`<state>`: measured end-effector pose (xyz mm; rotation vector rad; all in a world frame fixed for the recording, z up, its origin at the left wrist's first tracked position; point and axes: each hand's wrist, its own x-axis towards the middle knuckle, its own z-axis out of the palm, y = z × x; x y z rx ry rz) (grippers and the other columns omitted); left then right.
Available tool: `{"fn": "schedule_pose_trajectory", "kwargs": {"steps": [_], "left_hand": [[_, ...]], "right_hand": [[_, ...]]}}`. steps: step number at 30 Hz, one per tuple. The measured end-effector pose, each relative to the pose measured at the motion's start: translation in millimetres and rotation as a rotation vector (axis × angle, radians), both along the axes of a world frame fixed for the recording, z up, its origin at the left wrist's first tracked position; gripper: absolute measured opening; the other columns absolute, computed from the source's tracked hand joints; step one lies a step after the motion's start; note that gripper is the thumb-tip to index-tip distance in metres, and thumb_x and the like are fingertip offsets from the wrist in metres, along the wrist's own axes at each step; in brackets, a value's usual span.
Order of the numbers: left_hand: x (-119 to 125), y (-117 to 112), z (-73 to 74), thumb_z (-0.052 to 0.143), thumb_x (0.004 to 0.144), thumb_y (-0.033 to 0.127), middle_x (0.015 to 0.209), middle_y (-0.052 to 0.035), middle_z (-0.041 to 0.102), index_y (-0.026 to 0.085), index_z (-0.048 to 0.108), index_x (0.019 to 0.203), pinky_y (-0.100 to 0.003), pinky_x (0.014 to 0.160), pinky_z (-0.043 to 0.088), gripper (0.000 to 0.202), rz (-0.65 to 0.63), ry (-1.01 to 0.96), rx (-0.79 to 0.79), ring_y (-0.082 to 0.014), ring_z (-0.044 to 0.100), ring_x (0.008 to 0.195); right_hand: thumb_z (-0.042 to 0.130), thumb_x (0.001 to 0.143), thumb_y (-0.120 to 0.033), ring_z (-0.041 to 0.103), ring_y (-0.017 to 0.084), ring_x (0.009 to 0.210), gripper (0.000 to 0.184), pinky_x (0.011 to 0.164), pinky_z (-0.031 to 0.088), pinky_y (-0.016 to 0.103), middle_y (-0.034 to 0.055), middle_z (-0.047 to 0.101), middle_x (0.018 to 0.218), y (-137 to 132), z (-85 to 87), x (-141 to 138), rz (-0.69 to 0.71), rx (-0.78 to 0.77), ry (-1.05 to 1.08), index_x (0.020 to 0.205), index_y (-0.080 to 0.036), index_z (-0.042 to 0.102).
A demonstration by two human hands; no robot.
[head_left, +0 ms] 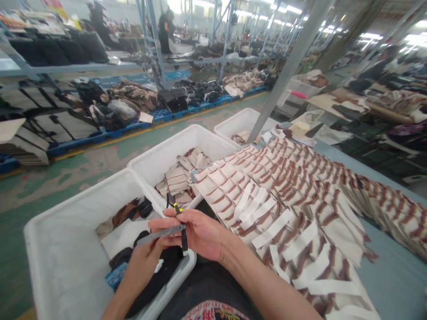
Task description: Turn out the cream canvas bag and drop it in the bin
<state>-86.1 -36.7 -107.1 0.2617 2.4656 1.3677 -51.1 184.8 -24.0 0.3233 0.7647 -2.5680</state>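
Note:
Both hands meet over the near edge of the bins, in the lower middle of the view. My left hand [150, 251] is closed on a flat grey strip [160, 234], its fingers pointing right. Between the thumb and fingers of my right hand [205, 233] is a slim black piece with yellow marks [174, 204]; its exact kind I cannot make out. Another black length with a pale tip [184, 242] hangs below the right fingers, where the strip's end meets it. Whether these parts are joined is unclear.
White plastic bins [78, 209] stand left and ahead, holding fabric pieces. To my right, a table [383, 284] carries overlapping rows of cream-and-brown pieces [287, 178] and loose white strips [271, 229]. A slanting grey post [290, 66] rises beyond. Loaded blue pallets [196, 113] line the aisle.

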Motion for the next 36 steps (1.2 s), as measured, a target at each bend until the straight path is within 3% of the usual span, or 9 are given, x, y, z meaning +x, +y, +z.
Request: {"fn": "schedule_pose_trajectory", "kwargs": {"steps": [4, 8, 10, 13, 18, 23, 27, 32, 36], "left_hand": [[32, -35, 32.5, 0.077, 0.099, 0.067, 0.099, -0.0024, 0.088, 0.028, 0.085, 0.107, -0.033, 0.085, 0.064, 0.040, 0.116, 0.196, -0.082, -0.0263, 0.083, 0.090], [54, -30, 71.1, 0.073, 0.106, 0.056, 0.100, -0.0014, 0.089, 0.030, 0.085, 0.102, -0.026, 0.088, 0.066, 0.029, 0.037, 0.430, -0.015, -0.0227, 0.085, 0.090], [57, -15, 84.6, 0.060, 0.114, 0.058, 0.086, -0.0008, 0.086, 0.028, 0.084, 0.099, -0.022, 0.071, 0.065, 0.042, -0.039, 0.264, 0.077, -0.0199, 0.081, 0.074], [57, 7, 95.7, 0.059, 0.114, 0.062, 0.081, -0.0004, 0.084, 0.025, 0.084, 0.099, -0.021, 0.068, 0.064, 0.047, -0.114, 0.060, 0.200, -0.0192, 0.078, 0.070], [61, 22, 101.1, 0.072, 0.106, 0.055, 0.071, 0.0026, 0.078, 0.025, 0.082, 0.086, -0.019, 0.065, 0.061, 0.038, -0.111, 0.035, 0.265, -0.0173, 0.076, 0.064], [74, 29, 112.0, 0.075, 0.102, 0.051, 0.066, 0.0043, 0.073, 0.025, 0.079, 0.080, -0.020, 0.058, 0.055, 0.034, -0.001, 0.068, 0.252, -0.0153, 0.069, 0.057], [83, 34, 114.8, 0.071, 0.103, 0.050, 0.066, 0.0051, 0.070, 0.027, 0.076, 0.082, -0.022, 0.060, 0.057, 0.032, 0.131, 0.109, 0.234, -0.0169, 0.068, 0.058], [73, 16, 94.3, 0.070, 0.109, 0.042, 0.090, -0.0029, 0.089, 0.028, 0.086, 0.113, -0.030, 0.086, 0.070, 0.021, 0.124, 0.614, 0.015, -0.0256, 0.087, 0.082], [71, 4, 91.4, 0.070, 0.112, 0.028, 0.095, -0.0035, 0.092, 0.030, 0.085, 0.122, -0.024, 0.077, 0.070, 0.018, 0.034, 0.946, -0.020, -0.0214, 0.088, 0.078]], "right_hand": [[0.070, 0.082, -0.020, 0.078, 0.023, 0.116, 0.024, 0.089, 0.056, 0.032, 0.0108, 0.087, 0.119, -8, 16.0, 2, -0.097, -0.029, -0.081, 0.106, -0.020, 0.065], [0.075, 0.083, -0.022, 0.079, 0.021, 0.114, 0.023, 0.087, 0.056, 0.029, 0.0096, 0.088, 0.119, -19, 28.0, 10, -0.175, -0.063, -0.081, 0.106, -0.020, 0.069], [0.081, 0.083, -0.025, 0.078, 0.020, 0.115, 0.025, 0.093, 0.057, 0.029, 0.0087, 0.089, 0.122, -24, 33.2, 16, -0.203, -0.065, -0.029, 0.106, -0.022, 0.071], [0.093, 0.081, -0.032, 0.079, 0.018, 0.114, 0.032, 0.101, 0.056, 0.029, 0.0072, 0.090, 0.125, -28, 38.5, 26, -0.242, -0.070, 0.045, 0.107, -0.024, 0.075], [0.104, 0.077, -0.043, 0.080, 0.016, 0.096, 0.044, 0.098, 0.057, 0.029, 0.0055, 0.090, 0.126, -23, 40.1, 35, -0.204, -0.091, 0.111, 0.107, -0.025, 0.078], [0.104, 0.080, -0.052, 0.079, 0.023, 0.122, 0.044, 0.110, 0.058, 0.035, 0.0099, 0.088, 0.129, -22, 36.4, 37, -0.199, -0.006, 0.216, 0.106, -0.022, 0.085], [0.106, 0.074, -0.064, 0.077, 0.020, 0.104, 0.056, 0.094, 0.060, 0.029, 0.0100, 0.087, 0.120, -23, 30.2, 34, -0.212, 0.123, 0.177, 0.101, -0.019, 0.085], [0.104, 0.066, -0.075, 0.053, 0.010, 0.066, 0.067, 0.065, 0.049, 0.021, -0.0012, 0.067, 0.076, -29, 20.8, 29, -0.235, 0.280, 0.050, 0.080, -0.017, 0.076], [0.102, 0.062, -0.080, 0.041, 0.010, 0.058, 0.071, 0.059, 0.044, 0.025, -0.0044, 0.051, 0.066, -47, 14.0, 31, -0.127, 0.312, -0.047, 0.074, -0.020, 0.065]]}}
